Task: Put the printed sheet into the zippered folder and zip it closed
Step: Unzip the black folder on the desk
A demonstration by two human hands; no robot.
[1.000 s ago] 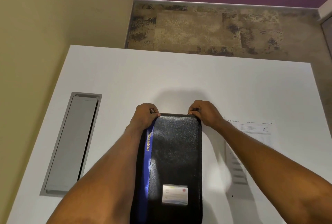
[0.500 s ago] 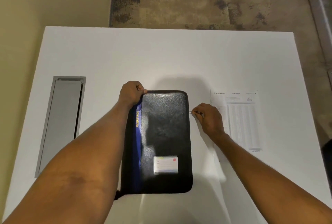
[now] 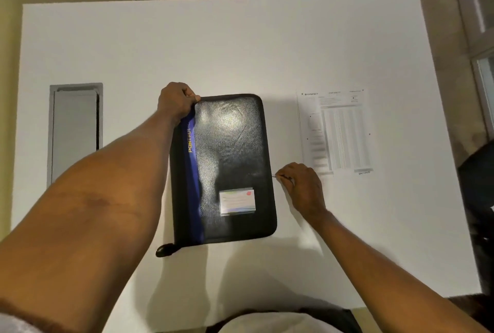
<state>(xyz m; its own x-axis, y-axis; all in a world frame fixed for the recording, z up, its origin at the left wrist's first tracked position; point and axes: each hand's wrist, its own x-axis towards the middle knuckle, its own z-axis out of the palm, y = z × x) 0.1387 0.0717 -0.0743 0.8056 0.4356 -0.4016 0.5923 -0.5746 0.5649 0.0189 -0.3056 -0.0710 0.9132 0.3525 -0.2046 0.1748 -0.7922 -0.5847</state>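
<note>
A black zippered folder [image 3: 232, 151] with a blue stripe and a small label card lies flat in the middle of the white table [image 3: 213, 46]. My left hand [image 3: 176, 102] grips its far left corner. My right hand [image 3: 300, 185] pinches the zipper pull [image 3: 275, 175] at the folder's right edge, about two thirds of the way toward me. The printed sheet [image 3: 336, 132] lies flat on the table to the right of the folder, apart from it.
A grey cable hatch [image 3: 74, 132] is set into the table at the left. A dark chair [image 3: 478, 185] stands past the table's right edge. A small black tab [image 3: 165, 249] sticks out at the folder's near left corner.
My right hand has slid the zipper pull from the folder's far right corner down along its right edge toward me. My left hand stays on the far left corner. The camera tilted down.
</note>
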